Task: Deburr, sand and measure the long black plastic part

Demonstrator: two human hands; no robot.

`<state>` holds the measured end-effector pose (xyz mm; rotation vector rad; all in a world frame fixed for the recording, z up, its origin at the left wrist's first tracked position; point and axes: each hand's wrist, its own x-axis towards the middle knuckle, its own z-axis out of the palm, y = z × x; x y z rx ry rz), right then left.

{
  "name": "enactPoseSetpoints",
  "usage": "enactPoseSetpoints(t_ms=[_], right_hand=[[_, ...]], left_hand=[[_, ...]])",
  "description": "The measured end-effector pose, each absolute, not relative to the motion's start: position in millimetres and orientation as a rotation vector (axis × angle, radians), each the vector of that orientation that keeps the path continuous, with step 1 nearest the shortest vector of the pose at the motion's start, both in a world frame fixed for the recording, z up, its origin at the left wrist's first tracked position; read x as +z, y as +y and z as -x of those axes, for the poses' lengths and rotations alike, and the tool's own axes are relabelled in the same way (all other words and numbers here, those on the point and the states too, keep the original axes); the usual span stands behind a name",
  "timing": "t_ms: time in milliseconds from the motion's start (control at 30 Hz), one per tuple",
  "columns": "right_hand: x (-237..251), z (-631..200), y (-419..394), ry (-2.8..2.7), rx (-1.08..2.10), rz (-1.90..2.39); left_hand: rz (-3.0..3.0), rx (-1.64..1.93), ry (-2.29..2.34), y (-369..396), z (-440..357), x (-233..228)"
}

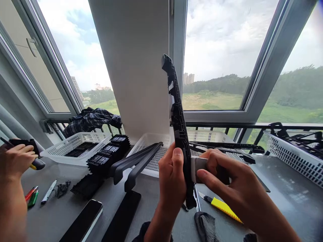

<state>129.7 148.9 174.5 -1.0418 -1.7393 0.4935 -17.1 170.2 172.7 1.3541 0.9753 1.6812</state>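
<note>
Your left hand [171, 178] grips the long black ribbed plastic strip [178, 124] upright for access; your right hand [222, 174] pinches what looks like a small white pad [198, 168] against it.

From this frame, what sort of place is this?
Likely a small parts-assembly workbench by high-rise windows: white baskets of black plastic parts, stacked black parts, a utility knife on the grey table.

Left hand [171, 178] holds a long black plastic part [178, 124] upright; right hand [227, 178] presses a white piece [198, 168] against it.
</note>
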Motion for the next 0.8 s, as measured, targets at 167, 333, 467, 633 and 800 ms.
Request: enactPoseSetpoints(t_ms=[167,333,467,633,800], right_hand=[[174.5,-121.6,147.1,-1.765,0.449,1.055],[173.8,-119.4,147.9,-1.795,0.471,1.058],[172.3,-121.7,147.2,-1.855,0.489,1.038],[171.3,-122.7,145.0,-1.902,0.523,1.048],[172.2,-123.9,144.2,-1.882,0.552,1.047]], left_hand=[[-1.289,1.74,1.03,171.6,18.8,175.0],[-1.274,1.74,1.032,172.0,19.2,175.8],[-1.258,1.742,1.031,173.7,19.3,174.6],[-1.25,1.732,1.037,174.5,20.9,172.7],[-1.291,1.728,1.01,173.7,20.7,172.3]])
